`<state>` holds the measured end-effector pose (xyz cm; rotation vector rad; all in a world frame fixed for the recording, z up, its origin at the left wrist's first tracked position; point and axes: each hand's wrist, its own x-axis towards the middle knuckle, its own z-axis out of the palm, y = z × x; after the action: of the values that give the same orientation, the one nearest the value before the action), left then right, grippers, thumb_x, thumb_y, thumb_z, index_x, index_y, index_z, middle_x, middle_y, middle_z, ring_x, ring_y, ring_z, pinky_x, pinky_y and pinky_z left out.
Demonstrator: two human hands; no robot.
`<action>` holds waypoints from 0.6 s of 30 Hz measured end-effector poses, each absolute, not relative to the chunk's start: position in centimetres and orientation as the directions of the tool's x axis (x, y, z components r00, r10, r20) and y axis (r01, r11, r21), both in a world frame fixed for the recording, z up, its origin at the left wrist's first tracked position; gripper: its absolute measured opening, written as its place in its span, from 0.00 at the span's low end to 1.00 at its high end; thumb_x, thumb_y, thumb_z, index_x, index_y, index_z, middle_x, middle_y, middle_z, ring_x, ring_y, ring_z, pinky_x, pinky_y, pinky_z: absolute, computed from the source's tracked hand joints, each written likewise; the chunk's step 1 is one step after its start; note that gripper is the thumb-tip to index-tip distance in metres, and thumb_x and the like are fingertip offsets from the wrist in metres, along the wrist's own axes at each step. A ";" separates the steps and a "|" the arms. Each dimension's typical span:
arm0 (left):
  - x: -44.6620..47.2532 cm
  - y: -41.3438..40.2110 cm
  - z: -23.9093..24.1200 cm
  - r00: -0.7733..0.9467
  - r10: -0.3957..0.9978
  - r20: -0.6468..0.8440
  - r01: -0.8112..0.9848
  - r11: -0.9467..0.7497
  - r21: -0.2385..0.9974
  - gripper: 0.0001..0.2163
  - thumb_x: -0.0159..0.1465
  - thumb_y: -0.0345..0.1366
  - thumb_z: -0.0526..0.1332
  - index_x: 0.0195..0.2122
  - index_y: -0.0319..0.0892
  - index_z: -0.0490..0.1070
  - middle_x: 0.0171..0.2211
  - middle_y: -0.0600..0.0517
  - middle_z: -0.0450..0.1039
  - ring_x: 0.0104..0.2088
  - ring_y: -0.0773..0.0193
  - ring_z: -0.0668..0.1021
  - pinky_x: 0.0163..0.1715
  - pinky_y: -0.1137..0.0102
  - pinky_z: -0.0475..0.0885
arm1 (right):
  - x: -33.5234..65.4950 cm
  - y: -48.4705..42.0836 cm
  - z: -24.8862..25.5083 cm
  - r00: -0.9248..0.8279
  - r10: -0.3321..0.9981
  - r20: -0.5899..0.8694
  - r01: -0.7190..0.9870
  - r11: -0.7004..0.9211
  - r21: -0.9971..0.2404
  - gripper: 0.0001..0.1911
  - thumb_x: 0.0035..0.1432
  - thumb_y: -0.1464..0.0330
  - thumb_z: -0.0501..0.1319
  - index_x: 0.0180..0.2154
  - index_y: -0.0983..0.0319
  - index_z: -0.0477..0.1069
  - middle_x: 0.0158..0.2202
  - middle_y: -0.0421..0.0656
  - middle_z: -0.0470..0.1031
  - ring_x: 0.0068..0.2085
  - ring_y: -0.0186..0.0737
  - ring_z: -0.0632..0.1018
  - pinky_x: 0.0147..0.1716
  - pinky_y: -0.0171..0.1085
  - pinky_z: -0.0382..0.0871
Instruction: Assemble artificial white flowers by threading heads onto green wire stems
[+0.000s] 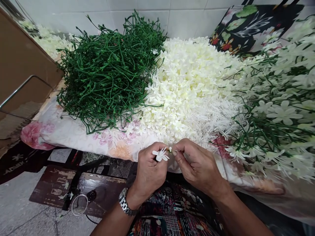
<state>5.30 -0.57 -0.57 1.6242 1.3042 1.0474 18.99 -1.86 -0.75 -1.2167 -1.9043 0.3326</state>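
The left hand [151, 165] pinches one white flower [161, 155] between nearly closed fingers; the right hand's [199, 164] fingertips close on one tiny pale piece [170, 149] just beside it, a grip apparently suiting small parts. Beyond the fingers, one green stem heap [108, 75] and one blossom heap [184, 78], pieces uncountable, lie seemingly sorted within reach.

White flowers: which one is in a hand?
The single flower held in the left hand, its petals spread open; the flowers in the white heap beyond lie untouched.
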 end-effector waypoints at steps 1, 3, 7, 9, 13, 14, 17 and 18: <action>5.3 -0.6 -0.6 0.127 0.984 0.127 0.335 -0.163 0.928 0.07 0.53 0.26 0.53 0.22 0.40 0.68 0.16 0.59 0.65 0.18 0.71 0.66 0.21 0.77 0.61 | 18.9 -1.9 -0.8 -0.184 0.845 0.503 0.625 0.495 -0.604 0.07 0.58 0.77 0.52 0.31 0.61 0.64 0.23 0.38 0.66 0.25 0.31 0.69 0.22 0.30 0.63; 5.4 -0.6 -0.6 0.124 0.984 0.131 0.337 -0.166 0.927 0.07 0.53 0.26 0.53 0.22 0.40 0.68 0.16 0.59 0.64 0.18 0.71 0.65 0.20 0.77 0.61 | 18.8 -1.9 -0.8 -0.180 0.847 0.501 0.625 0.492 -0.606 0.06 0.58 0.77 0.52 0.31 0.62 0.64 0.23 0.39 0.66 0.25 0.31 0.69 0.23 0.30 0.63; 5.4 -0.6 -0.6 0.112 0.985 0.131 0.333 -0.161 0.929 0.07 0.52 0.26 0.53 0.21 0.40 0.67 0.15 0.59 0.63 0.18 0.71 0.64 0.20 0.77 0.60 | 18.6 -1.9 -0.9 -0.179 0.846 0.502 0.632 0.490 -0.601 0.06 0.59 0.76 0.52 0.31 0.62 0.64 0.23 0.39 0.65 0.24 0.31 0.68 0.22 0.30 0.63; 5.4 -0.6 -0.6 0.103 0.987 0.124 0.329 -0.152 0.932 0.07 0.52 0.26 0.53 0.20 0.40 0.66 0.15 0.59 0.62 0.18 0.71 0.64 0.21 0.77 0.61 | 18.5 -1.8 -0.9 -0.183 0.840 0.510 0.640 0.496 -0.587 0.06 0.59 0.76 0.52 0.30 0.63 0.64 0.23 0.39 0.65 0.24 0.31 0.68 0.23 0.31 0.63; 5.2 -0.5 -0.5 0.106 0.991 0.084 0.261 -0.109 0.959 0.06 0.52 0.27 0.54 0.21 0.40 0.67 0.16 0.59 0.62 0.19 0.71 0.64 0.21 0.77 0.61 | 18.7 -1.8 -0.7 -0.201 0.834 0.514 0.630 0.512 -0.584 0.06 0.59 0.76 0.52 0.31 0.63 0.64 0.24 0.41 0.68 0.26 0.33 0.70 0.26 0.32 0.66; 5.1 -0.5 -0.5 0.111 0.992 0.059 0.229 -0.084 0.970 0.06 0.52 0.28 0.54 0.21 0.40 0.68 0.16 0.59 0.62 0.19 0.72 0.64 0.20 0.77 0.60 | 18.9 -1.8 -0.6 -0.214 0.836 0.505 0.623 0.515 -0.589 0.06 0.59 0.76 0.52 0.32 0.63 0.65 0.26 0.41 0.69 0.28 0.34 0.71 0.27 0.32 0.67; 4.9 -0.5 -0.6 0.103 0.994 -0.030 0.105 0.019 0.994 0.04 0.52 0.30 0.56 0.22 0.40 0.68 0.16 0.59 0.61 0.17 0.72 0.62 0.18 0.78 0.60 | 19.6 -2.2 0.1 -0.246 0.846 0.473 0.620 0.513 -0.594 0.04 0.59 0.73 0.55 0.38 0.64 0.66 0.31 0.44 0.72 0.33 0.36 0.74 0.31 0.35 0.69; 4.9 -0.5 -0.7 0.097 0.994 -0.053 0.064 0.047 0.997 0.03 0.51 0.30 0.56 0.22 0.40 0.68 0.15 0.59 0.61 0.17 0.73 0.62 0.17 0.79 0.60 | 19.9 -2.4 0.3 -0.241 0.850 0.469 0.626 0.505 -0.594 0.07 0.58 0.71 0.57 0.40 0.64 0.66 0.33 0.45 0.72 0.35 0.37 0.74 0.33 0.35 0.70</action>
<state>4.89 -0.50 -0.67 1.2623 1.2036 1.0699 19.87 -2.39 0.30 -1.2100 -1.9683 0.3644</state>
